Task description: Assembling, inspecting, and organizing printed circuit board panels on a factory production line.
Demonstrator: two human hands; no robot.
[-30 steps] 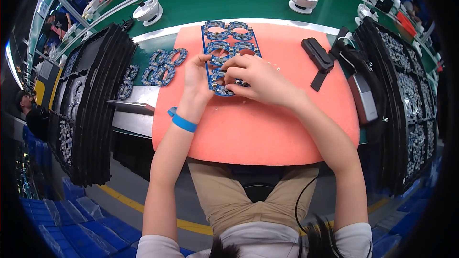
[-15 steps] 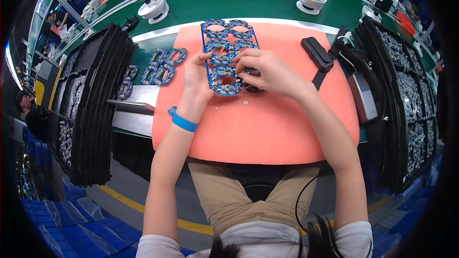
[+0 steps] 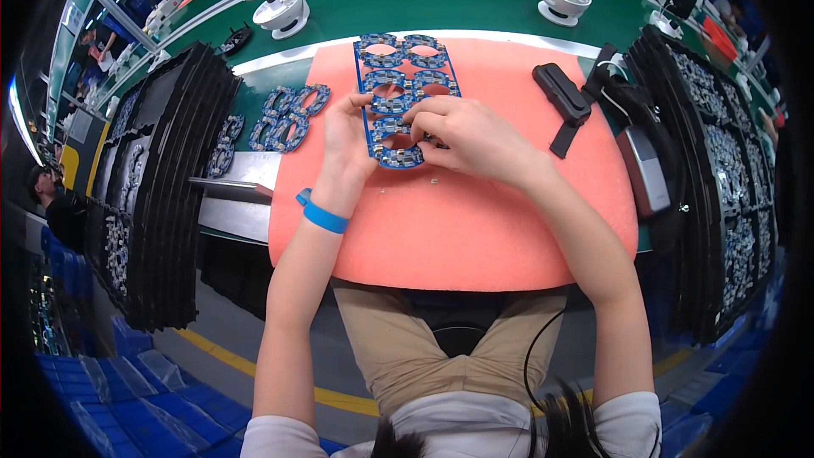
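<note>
A long blue circuit-board panel with round cut-outs lies on the salmon foam pad. My left hand grips the panel's near left edge, thumb on top. My right hand rests on the panel's near right part, fingers pinching it near the round holes. Both hands hold the same panel at its near end. A blue wristband sits on my left wrist. Two tiny loose bits lie on the pad just below the panel.
Loose blue ring boards lie left of the pad on the green bench. Black tray stacks stand at the left and right. A black strapped device and grey box lie right. White fixtures stand behind.
Both hands stay on the panel's near end. My right hand's fingers have shifted slightly over the lower rings, and the panel has shifted a little.
</note>
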